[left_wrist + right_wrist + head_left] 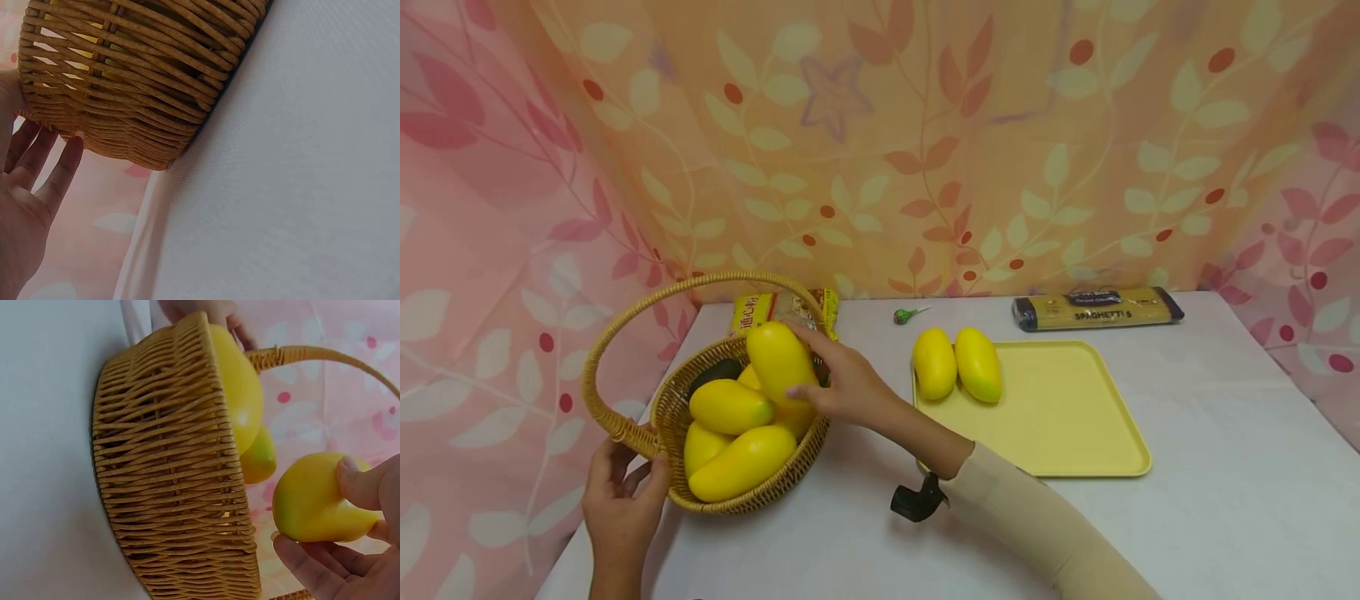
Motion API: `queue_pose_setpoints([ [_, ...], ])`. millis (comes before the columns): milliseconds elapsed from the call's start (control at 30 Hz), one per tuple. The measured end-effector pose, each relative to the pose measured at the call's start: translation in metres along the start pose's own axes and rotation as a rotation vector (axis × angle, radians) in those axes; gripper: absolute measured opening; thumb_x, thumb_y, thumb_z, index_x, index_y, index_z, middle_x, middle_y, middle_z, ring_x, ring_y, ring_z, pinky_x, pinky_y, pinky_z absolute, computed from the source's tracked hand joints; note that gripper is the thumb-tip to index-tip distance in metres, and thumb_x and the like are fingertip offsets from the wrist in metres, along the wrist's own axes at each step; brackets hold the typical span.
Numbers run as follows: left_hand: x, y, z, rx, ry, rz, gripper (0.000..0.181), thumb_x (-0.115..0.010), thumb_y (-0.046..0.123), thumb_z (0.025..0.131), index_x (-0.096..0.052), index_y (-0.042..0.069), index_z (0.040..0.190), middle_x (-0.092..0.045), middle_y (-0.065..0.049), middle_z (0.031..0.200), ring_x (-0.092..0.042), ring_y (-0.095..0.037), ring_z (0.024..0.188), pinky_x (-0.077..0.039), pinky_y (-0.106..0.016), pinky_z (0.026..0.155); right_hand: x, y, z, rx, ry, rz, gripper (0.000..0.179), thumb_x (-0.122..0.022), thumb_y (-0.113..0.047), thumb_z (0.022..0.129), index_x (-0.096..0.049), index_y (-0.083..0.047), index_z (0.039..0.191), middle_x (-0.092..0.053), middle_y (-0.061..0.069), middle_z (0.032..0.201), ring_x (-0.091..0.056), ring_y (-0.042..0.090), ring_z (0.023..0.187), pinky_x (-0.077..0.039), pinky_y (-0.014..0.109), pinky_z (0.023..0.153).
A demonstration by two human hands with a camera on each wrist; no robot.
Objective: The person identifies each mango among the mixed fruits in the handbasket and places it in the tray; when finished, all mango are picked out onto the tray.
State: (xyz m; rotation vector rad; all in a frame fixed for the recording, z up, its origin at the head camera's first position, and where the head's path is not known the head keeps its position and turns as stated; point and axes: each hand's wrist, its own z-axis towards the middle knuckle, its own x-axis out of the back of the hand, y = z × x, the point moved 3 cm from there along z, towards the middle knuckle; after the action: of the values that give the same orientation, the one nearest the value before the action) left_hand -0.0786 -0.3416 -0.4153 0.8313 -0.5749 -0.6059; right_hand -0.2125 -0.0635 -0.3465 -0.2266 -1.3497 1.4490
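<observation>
A wicker basket (805,467) with a tall arched handle stands on the left of the table, holding several yellow mangoes (741,467) and a dark green item (715,375) partly hidden among them. At its left side, my left hand (625,500) grips the rim by the foot of the handle. My right hand (850,387) holds one mango (778,358) over the basket's right part, thumb on one side and fingers on the other. In the right wrist view this mango (319,500) is above the rim, apart from the fruit inside.
Two mangoes (957,367) lie on the left of a pale yellow tray (1060,417). Behind it are a spaghetti pack (1097,308) and a lollipop (910,315). A yellow food packet (756,310) sits behind the basket. Patterned curtains (880,167) close off the back and sides.
</observation>
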Motion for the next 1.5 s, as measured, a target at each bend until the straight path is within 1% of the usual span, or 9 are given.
queue_pose_setpoints([
  [67, 0.000, 0.000, -0.001, 0.008, 0.004, -0.004, 0.060, -0.067, -0.022, 0.078, -0.054, -0.006, 0.134, -0.065, -0.004, 0.118, -0.061, -0.014, 0.107, -0.052, -0.011, 0.081, 0.003, 0.000, -0.005, 0.000, -0.002, 0.021, 0.082, -0.078, -0.027, 0.089, -0.033, -0.029, 0.157, -0.060, -0.001, 0.129, -0.058, 0.012, 0.097, -0.057, 0.031, 0.081],
  [233, -0.001, -0.002, -0.001, 0.027, 0.004, -0.021, 0.061, -0.066, -0.022, 0.079, -0.054, -0.004, 0.136, -0.064, -0.004, 0.121, -0.060, -0.015, 0.107, -0.052, -0.011, 0.082, 0.010, -0.001, -0.016, -0.015, -0.003, 0.055, 0.081, -0.079, -0.024, 0.089, -0.035, -0.025, 0.157, -0.062, 0.002, 0.114, -0.060, 0.013, 0.089, -0.057, 0.028, 0.079],
  [367, -0.001, -0.003, -0.001, 0.015, -0.006, -0.026, 0.061, -0.066, -0.023, 0.078, -0.054, -0.005, 0.136, -0.064, -0.006, 0.121, -0.061, -0.016, 0.107, -0.052, -0.012, 0.082, 0.018, 0.001, -0.024, -0.041, 0.014, 0.073, 0.080, -0.079, -0.023, 0.089, -0.036, -0.022, 0.156, -0.062, 0.004, 0.116, -0.063, 0.016, 0.087, -0.057, 0.025, 0.077],
  [633, -0.001, 0.001, 0.002, -0.004, -0.014, -0.036, 0.062, -0.066, -0.023, 0.078, -0.054, -0.005, 0.136, -0.065, -0.010, 0.119, -0.062, -0.018, 0.107, -0.053, -0.014, 0.081, 0.036, 0.005, -0.042, -0.087, 0.043, 0.080, 0.081, -0.079, -0.022, 0.088, -0.036, -0.027, 0.156, -0.063, 0.006, 0.120, -0.064, 0.019, 0.090, -0.059, 0.032, 0.078],
  [833, 0.000, 0.002, 0.002, 0.006, -0.010, -0.024, 0.064, -0.066, -0.022, 0.079, -0.054, -0.002, 0.138, -0.064, -0.007, 0.119, -0.062, -0.017, 0.107, -0.053, -0.013, 0.081, 0.051, 0.012, -0.057, -0.133, 0.065, 0.088, 0.081, -0.079, -0.021, 0.088, -0.036, -0.027, 0.156, -0.062, 0.007, 0.121, -0.063, 0.021, 0.094, -0.059, 0.034, 0.079],
  [1033, 0.000, 0.001, 0.001, 0.015, 0.001, -0.005, 0.062, -0.067, -0.021, 0.079, -0.055, -0.002, 0.137, -0.065, -0.003, 0.119, -0.061, -0.014, 0.106, -0.052, -0.011, 0.081, 0.067, 0.024, -0.071, -0.171, 0.094, 0.057, 0.081, -0.079, -0.022, 0.088, -0.036, -0.027, 0.156, -0.061, 0.008, 0.120, -0.061, 0.023, 0.096, -0.059, 0.036, 0.077],
  [1267, 0.001, -0.001, -0.001, 0.018, 0.001, -0.022, 0.062, -0.066, -0.022, 0.079, -0.055, -0.002, 0.137, -0.065, -0.007, 0.118, -0.062, -0.016, 0.106, -0.053, -0.013, 0.080, 0.088, 0.039, -0.085, -0.210, 0.119, 0.025, 0.081, -0.079, -0.027, 0.088, -0.034, -0.028, 0.156, -0.062, 0.010, 0.117, -0.062, 0.024, 0.096, -0.058, 0.042, 0.082],
  [1333, 0.001, -0.002, -0.001, 0.017, 0.003, -0.010, 0.063, -0.067, -0.021, 0.079, -0.055, -0.002, 0.137, -0.065, -0.006, 0.118, -0.062, -0.016, 0.106, -0.053, -0.012, 0.080, 0.094, 0.042, -0.089, -0.224, 0.124, 0.021, 0.081, -0.079, -0.028, 0.088, -0.035, -0.026, 0.156, -0.062, 0.012, 0.118, -0.062, 0.025, 0.095, -0.058, 0.043, 0.082],
  [1500, 0.000, -0.003, -0.002, 0.014, 0.004, -0.009, 0.062, -0.067, -0.022, 0.079, -0.054, -0.003, 0.137, -0.065, -0.004, 0.118, -0.062, -0.016, 0.106, -0.053, -0.012, 0.080, 0.110, 0.051, -0.099, -0.278, 0.153, -0.024, 0.081, -0.078, -0.031, 0.088, -0.034, -0.025, 0.156, -0.060, 0.011, 0.119, -0.061, 0.025, 0.094, -0.057, 0.039, 0.083],
])
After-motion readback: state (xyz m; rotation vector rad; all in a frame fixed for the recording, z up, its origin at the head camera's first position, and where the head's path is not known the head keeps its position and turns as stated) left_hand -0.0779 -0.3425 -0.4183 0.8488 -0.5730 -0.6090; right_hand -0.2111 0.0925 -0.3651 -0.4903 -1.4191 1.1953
